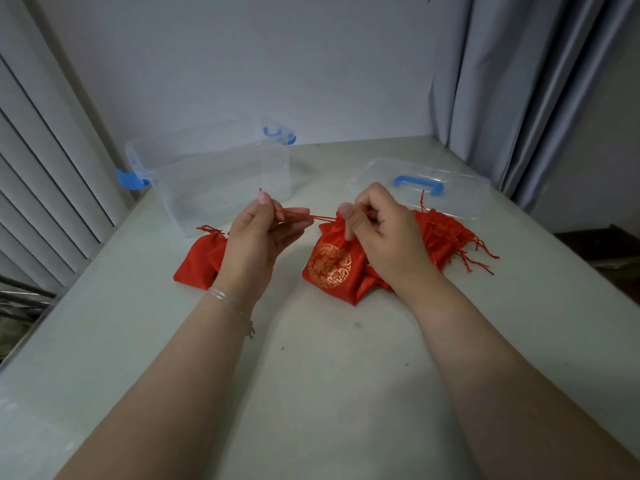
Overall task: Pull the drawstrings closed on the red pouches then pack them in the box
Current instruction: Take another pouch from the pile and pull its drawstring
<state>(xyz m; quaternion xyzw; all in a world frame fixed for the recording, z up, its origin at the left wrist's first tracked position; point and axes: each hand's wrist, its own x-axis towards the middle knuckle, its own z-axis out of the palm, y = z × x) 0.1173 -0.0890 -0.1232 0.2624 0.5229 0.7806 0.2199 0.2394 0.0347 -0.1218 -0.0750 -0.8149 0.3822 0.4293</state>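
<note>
A red pouch (330, 268) with a gold round emblem is held upright at the table's middle. My left hand (258, 237) pinches its red drawstring (301, 213), stretched to the left of the pouch's neck. My right hand (384, 233) grips the pouch's gathered neck and the cord on the other side. Behind my right hand lies a pile of red pouches (446, 237) with loose cords. Another red pouch (201, 259) lies flat behind my left wrist. The clear plastic box (214, 174) with blue latches stands open at the back left; I see no pouch in it.
The box's clear lid (433, 188) with a blue handle lies flat at the back right. Grey curtains (519, 98) hang on the right, slatted blinds (45, 168) on the left. The table's edge (568, 244) drops off at the right.
</note>
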